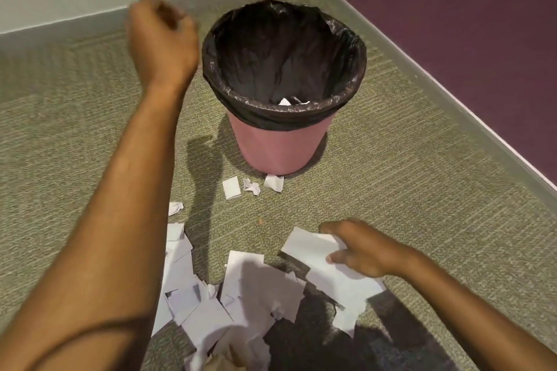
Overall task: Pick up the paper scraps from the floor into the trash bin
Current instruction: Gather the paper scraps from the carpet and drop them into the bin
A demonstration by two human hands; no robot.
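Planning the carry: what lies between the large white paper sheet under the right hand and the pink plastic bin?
Head view: bare green carpet, then three small white scraps by the pink bin.

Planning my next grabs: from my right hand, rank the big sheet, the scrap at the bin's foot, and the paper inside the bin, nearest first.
1. Big sheet, gripped by the right hand.
2. Scrap, ahead at the bin foot.
3. Paper inside the bin, farthest, past the rim.
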